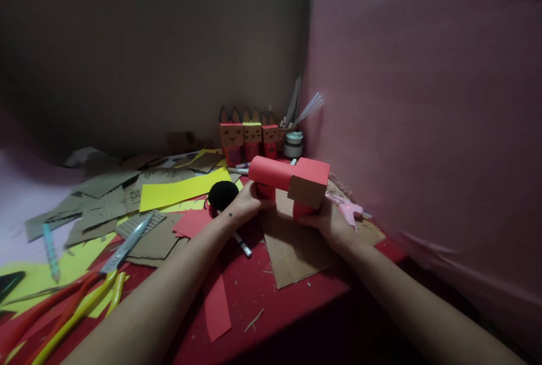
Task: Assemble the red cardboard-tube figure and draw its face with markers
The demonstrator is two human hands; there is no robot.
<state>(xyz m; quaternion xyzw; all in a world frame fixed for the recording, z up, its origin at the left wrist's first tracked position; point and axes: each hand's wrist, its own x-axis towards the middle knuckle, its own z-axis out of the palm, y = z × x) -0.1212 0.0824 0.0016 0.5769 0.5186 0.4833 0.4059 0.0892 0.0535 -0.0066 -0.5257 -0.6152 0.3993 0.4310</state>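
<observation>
Between my hands is a paper and cardboard figure [273, 170]. Its body is a red paper tube lying sideways, joined to a box-shaped cardboard head [308, 188] with a red top. Short red tubes stand beneath it. My left hand [249, 204] is closed around the red tube under the left end. At the right, my right hand [332, 221] grips the red tube below the head. Some fingers of both hands are hidden behind the tubes. Underneath lies a flat cardboard sheet [292, 252]. A pink glue gun [349, 211] is just beyond my right hand.
Large scissors [127, 246] with red and yellow handles lie at left among cardboard scraps [101, 207] and yellow paper [182, 188]. A round black object [223, 195] and a marker [242, 244] lie near my left wrist. Three cardboard animal figures [252, 134] and a white jar [293, 144] stand behind.
</observation>
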